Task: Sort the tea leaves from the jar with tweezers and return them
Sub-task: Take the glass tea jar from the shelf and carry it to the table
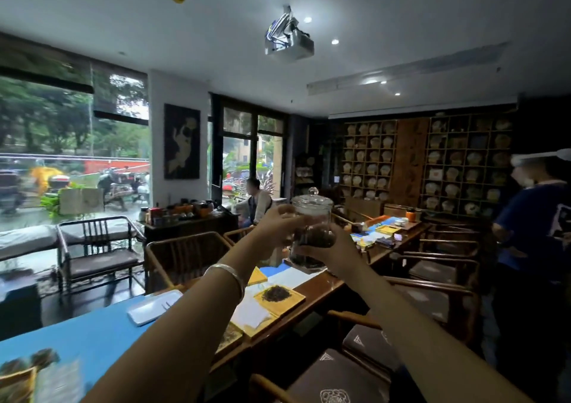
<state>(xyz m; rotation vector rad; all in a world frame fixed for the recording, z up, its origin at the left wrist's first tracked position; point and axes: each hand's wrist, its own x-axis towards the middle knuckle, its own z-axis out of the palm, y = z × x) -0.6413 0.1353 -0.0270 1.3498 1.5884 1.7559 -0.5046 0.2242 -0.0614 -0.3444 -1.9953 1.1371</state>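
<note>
holding a glass jar (312,232) up at arm's length above the surface (92,334), both arms stretched forward. left hand (279,223) fingers curl round its side; right hand (332,256) fingers wrap its lower part. dark tea leaves (313,239) sit inside, lid on. another pile of leaves (276,294) lies on a yellow tray (292,305) below. no writing can be read.

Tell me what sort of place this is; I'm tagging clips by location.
Most likely a tea shop or tea room. Dark wooden cubby shelves hold rows of round wrapped cakes, a long wooden table carries a yellow square tray of loose leaves, and both hands hold a lidded clear glass jar.
</note>
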